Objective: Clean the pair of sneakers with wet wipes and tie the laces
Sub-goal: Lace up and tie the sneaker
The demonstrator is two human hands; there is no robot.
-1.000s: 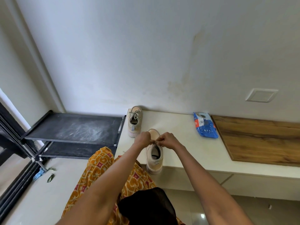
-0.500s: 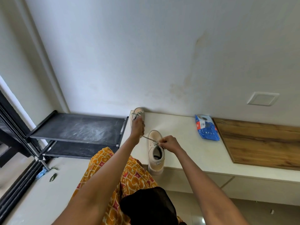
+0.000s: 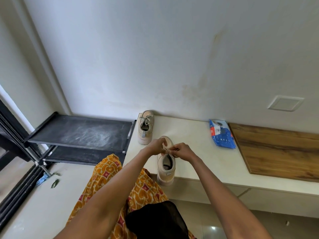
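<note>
A beige sneaker [image 3: 166, 171] stands on the white counter [image 3: 195, 152], its heel at the front edge. My left hand [image 3: 155, 146] and my right hand [image 3: 183, 151] meet above its tongue, and each pinches the sneaker's lace [image 3: 167, 150]. The second beige sneaker [image 3: 145, 128] sits farther back by the wall, its laces tied in a bow. A blue wet wipes packet [image 3: 221, 134] lies on the counter to the right.
A wooden board [image 3: 279, 150] covers the counter's right part. A black two-tier rack [image 3: 81, 133] stands left of the counter. A wall rises right behind the counter. A blue scrap and leaves lie on the floor at the left.
My left hand, which had pulled a lace end out toward the far sneaker, has come back to meet my right hand over the near sneaker.
</note>
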